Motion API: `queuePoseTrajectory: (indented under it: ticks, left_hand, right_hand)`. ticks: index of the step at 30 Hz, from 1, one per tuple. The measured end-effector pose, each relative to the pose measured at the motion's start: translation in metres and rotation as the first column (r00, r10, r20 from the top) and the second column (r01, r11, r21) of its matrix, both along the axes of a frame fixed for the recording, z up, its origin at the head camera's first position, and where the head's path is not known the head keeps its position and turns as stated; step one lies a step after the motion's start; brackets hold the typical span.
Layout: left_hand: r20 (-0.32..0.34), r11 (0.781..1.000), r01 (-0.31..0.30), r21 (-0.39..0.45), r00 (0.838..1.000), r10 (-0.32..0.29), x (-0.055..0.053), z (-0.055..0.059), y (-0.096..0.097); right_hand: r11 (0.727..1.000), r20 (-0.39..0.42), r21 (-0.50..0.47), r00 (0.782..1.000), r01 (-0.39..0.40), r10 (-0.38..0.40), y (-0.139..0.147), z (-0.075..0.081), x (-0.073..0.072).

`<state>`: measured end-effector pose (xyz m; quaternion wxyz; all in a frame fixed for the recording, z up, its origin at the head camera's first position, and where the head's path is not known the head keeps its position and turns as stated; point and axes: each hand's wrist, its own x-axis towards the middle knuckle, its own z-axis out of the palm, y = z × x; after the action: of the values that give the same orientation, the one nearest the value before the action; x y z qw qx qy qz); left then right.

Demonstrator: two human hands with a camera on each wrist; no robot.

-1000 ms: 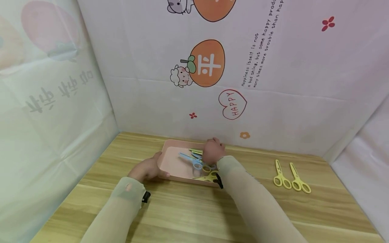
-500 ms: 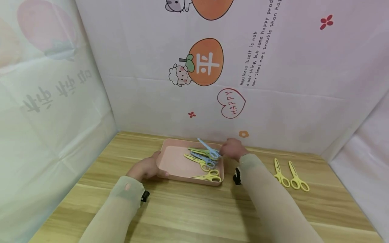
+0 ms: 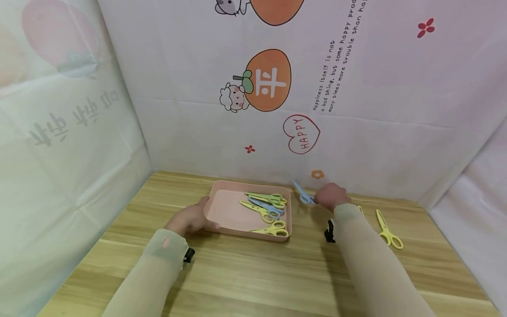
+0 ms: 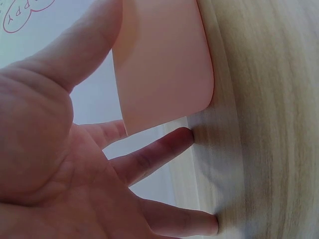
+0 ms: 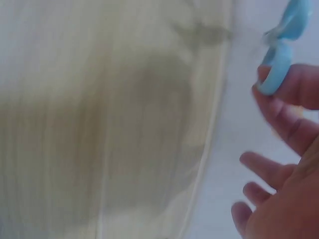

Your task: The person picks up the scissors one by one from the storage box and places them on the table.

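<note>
Left hand [image 3: 192,218] and right hand [image 3: 332,197] can both be seen in the head view, well apart. The near left corner of a pink tray [image 3: 223,211] is held between the left thumb and fingers, while light blue scissors [image 3: 304,196] are pinched in the right hand, out past the tray's right end and pretty close to the back cloth [image 3: 198,141]. Over on the right, yellow scissors [image 3: 385,230] are laid on the wooden table [image 3: 245,273], and a second yellow pair [image 3: 360,210] is mostly blocked by the right sleeve [image 3: 370,255], so just the tip can be made out. As for the tray, its right half is kinda crowded: green scissors [image 3: 273,199], blue scissors [image 3: 264,207] and spotted yellow scissors [image 3: 257,210] are bunched together, with another yellow pair [image 3: 274,230] set by the near wall. Pink floor is left showing in the left half. The far rim is set just beside the cloth, and a wide stretch of wood is seen in front of the near rim.

In the left wrist view, the tray's corner is flanked by the thumb and index finger, with the other fingers spread toward the wood.

In the right wrist view, pretty blurred, one light blue handle ring is pinched by thumb and index finger near the table's edge, the remaining fingers held loose.
</note>
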<state>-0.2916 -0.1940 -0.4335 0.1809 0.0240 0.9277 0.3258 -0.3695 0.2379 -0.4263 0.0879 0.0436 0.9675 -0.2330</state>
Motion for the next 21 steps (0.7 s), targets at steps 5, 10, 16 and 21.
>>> queuePoseTrajectory:
  ticks: [5, 10, 16, 21]
  left_hand:
    - [0.003, 1.0, -0.001, 0.001, 1.0, 0.001, -0.001, 0.0, 0.0]
    - [0.001, 1.0, 0.002, 0.001, 1.0, -0.002, 0.0, 0.001, 0.0]
    - [0.0, 1.0, -0.012, 0.0, 1.0, 0.012, 0.001, 0.0, -0.001]
    - [0.01, 1.0, -0.016, 0.004, 1.0, 0.016, 0.002, 0.001, 0.0]
  right_hand:
    - [0.986, 0.063, 0.164, 0.998, -0.032, 0.022, 0.011, -0.021, -0.005]
    - [0.973, 0.096, 0.225, 0.995, -0.057, 0.036, 0.01, -0.033, -0.008]
    - [0.945, 0.1, 0.295, 0.988, -0.142, 0.117, 0.01, -0.036, -0.012]
    - [0.903, 0.028, 0.313, 0.953, -0.296, 0.302, 0.004, -0.024, -0.004]
